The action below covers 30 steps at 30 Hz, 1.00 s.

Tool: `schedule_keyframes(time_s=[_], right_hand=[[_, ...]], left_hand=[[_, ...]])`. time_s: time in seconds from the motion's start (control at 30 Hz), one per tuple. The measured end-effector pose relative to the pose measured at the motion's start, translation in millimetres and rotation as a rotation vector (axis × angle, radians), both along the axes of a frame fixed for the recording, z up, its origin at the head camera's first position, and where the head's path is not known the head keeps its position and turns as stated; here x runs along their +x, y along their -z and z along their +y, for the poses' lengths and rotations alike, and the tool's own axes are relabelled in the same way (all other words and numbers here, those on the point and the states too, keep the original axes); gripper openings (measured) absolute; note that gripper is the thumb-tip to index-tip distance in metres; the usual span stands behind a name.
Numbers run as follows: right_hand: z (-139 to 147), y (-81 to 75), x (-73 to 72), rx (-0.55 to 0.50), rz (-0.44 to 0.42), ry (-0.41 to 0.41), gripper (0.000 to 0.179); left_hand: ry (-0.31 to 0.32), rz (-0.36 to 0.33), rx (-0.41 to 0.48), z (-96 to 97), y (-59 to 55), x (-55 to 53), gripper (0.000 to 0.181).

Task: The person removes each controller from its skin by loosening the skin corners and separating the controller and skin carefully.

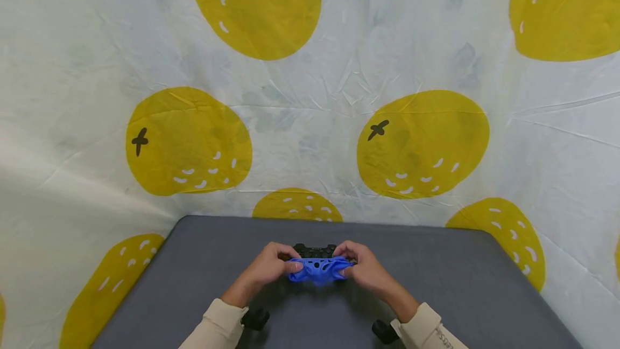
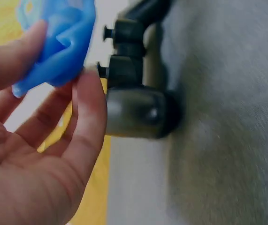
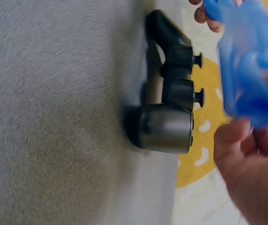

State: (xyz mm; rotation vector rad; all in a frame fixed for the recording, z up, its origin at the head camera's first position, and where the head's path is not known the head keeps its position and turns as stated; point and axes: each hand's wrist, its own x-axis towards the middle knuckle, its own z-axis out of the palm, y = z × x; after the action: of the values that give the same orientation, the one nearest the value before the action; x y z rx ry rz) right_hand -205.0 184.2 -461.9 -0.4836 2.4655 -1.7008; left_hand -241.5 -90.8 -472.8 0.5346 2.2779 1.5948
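A blue silicone controller cover [image 1: 317,270], soft and crumpled with small holes, is held up between both hands. My left hand [image 1: 270,265] pinches one end of it between thumb and fingers. At the opposite end my right hand [image 1: 360,264] grips the cover the same way. A black game controller [image 1: 315,251] lies on the table just beyond the cover, and the cover hides part of it in the head view. In the left wrist view the controller [image 2: 134,70] stands apart from the fingers; its two thumbsticks face up.
The dark grey table [image 1: 310,316] reaches back to a hanging white cloth [image 1: 300,144] printed with yellow fruit. Black wrist devices [image 1: 255,319] show beside the sleeves.
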Motion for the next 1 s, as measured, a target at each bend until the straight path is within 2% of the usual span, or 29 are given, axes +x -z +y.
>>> schedule_keyframes(time_s=[0.17,0.27,0.4,0.5,0.57,0.67,0.8,1.0], right_hand=[[14.1,-0.9,-4.6,-0.261,-0.109,-0.198,0.042],[19.2,0.5,-6.9,-0.421,-0.187,-0.317,0.042],[22.2,-0.3,-4.8,-0.545,-0.264,-0.445,0.035],[21.8,-0.2,-2.4,-0.645,-0.283,-0.546,0.026],[19.8,0.7,-1.0,-0.703,-0.289,-0.587,0.028],[16.3,1.7,-0.5,-0.734,-0.292,-0.573,0.032],[12.8,2.9,-1.8,-0.685,-0.266,-0.504,0.033],[16.1,6.3,-3.3,-0.643,-0.233,-0.481,0.033]], left_hand=[[0.034,-0.215,0.255,2.5,-3.5,-3.1,0.006],[0.101,-0.306,0.416,4.3,-3.3,-2.9,0.017],[0.213,-0.351,0.569,5.0,0.3,1.2,0.023],[0.266,-0.369,0.660,6.7,3.7,5.6,0.025],[0.281,-0.384,0.716,8.5,6.3,8.9,0.028],[0.303,-0.405,0.791,11.9,9.2,12.6,0.034],[0.352,-0.415,0.862,15.8,11.3,17.2,0.043],[0.421,-0.391,0.877,18.6,9.4,22.0,0.042]])
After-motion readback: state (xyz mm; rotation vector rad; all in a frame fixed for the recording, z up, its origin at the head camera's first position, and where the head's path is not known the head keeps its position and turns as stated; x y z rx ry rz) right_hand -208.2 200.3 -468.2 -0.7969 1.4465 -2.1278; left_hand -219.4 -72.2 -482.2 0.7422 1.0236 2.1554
